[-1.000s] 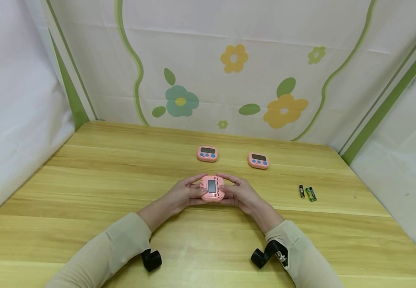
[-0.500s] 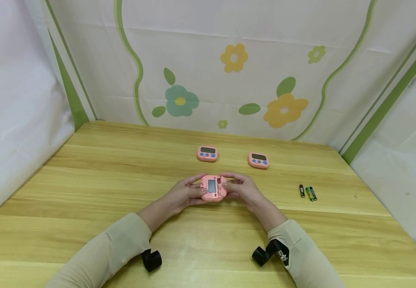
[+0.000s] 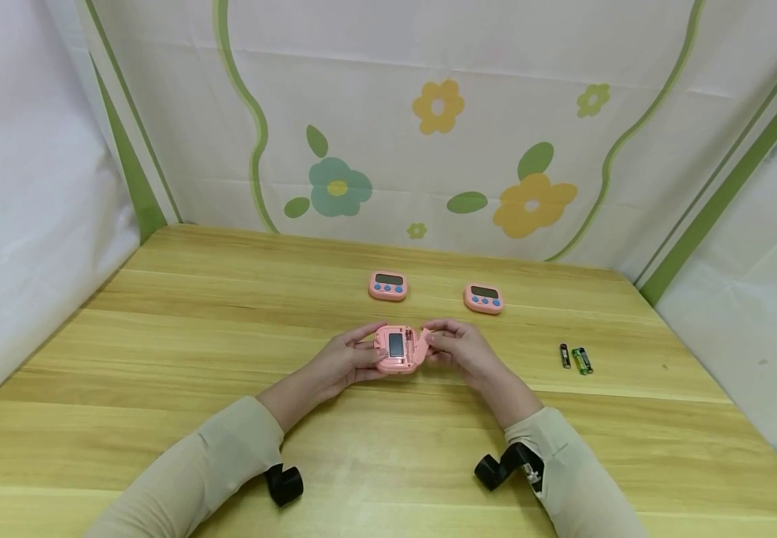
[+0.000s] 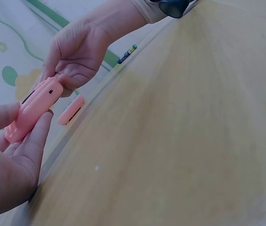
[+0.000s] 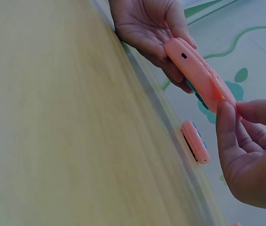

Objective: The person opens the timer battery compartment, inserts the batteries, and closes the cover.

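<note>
A pink digital timer is held above the table with its back facing up. My left hand grips its left side, thumb on top and fingers underneath. With thumb and fingertips my right hand pinches the pink battery cover, which stands tilted at the timer's right edge. Beside the cover the battery compartment is exposed; whether anything lies in it is too small to tell. In the right wrist view, the timer has blue buttons on its underside, and the cover slants away from its body.
Two more pink timers, one behind my hands and another farther right, lie with screens and blue buttons up. To the right on the wooden table are a dark battery and a green-and-black battery pair. A flowered curtain stands behind.
My right hand has moved right, drawing the battery cover away from the timer's back and tilting it up. The compartment beneath has come into view. My left hand keeps its grip.
</note>
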The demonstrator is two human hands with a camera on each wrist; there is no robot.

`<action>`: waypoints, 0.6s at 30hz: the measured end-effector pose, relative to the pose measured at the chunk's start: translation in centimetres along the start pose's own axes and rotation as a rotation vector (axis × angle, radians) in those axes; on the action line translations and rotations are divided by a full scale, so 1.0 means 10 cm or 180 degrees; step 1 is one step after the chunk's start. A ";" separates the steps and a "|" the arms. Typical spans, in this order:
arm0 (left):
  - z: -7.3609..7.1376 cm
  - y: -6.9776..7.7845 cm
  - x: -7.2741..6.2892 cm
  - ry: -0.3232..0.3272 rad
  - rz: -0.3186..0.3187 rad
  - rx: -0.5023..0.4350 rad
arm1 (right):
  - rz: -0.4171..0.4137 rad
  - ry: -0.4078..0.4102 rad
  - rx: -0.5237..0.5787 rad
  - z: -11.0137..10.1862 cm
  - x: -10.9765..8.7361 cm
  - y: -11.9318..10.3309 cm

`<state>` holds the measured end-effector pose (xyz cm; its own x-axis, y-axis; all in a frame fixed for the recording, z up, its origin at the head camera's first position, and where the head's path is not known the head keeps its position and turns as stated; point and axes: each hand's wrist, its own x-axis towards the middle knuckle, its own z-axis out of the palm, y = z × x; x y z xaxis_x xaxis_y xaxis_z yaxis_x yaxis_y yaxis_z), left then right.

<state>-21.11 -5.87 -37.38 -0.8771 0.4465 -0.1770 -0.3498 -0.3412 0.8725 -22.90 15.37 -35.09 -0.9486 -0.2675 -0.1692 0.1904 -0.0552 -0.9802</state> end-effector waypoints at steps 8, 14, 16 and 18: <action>0.00 0.01 0.01 0.0018 -0.0006 -0.0051 | -0.0096 -0.0180 0.0149 -0.08 0.02 -0.01; 0.00 0.00 0.01 0.0012 -0.0004 -0.0089 | -0.0132 -0.0136 0.0276 -0.16 0.05 -0.03; 0.00 0.00 0.01 0.0013 0.0002 -0.0079 | -0.0144 -0.0119 0.0308 -0.19 0.05 -0.04; -0.01 -0.01 0.01 0.0011 0.0017 -0.0064 | -0.0158 -0.0099 0.0323 -0.23 0.05 -0.06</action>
<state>-21.22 -5.83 -37.52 -0.8800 0.4419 -0.1739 -0.3516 -0.3602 0.8641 -24.05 17.48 -34.84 -0.9495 -0.2916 -0.1158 0.1694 -0.1659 -0.9715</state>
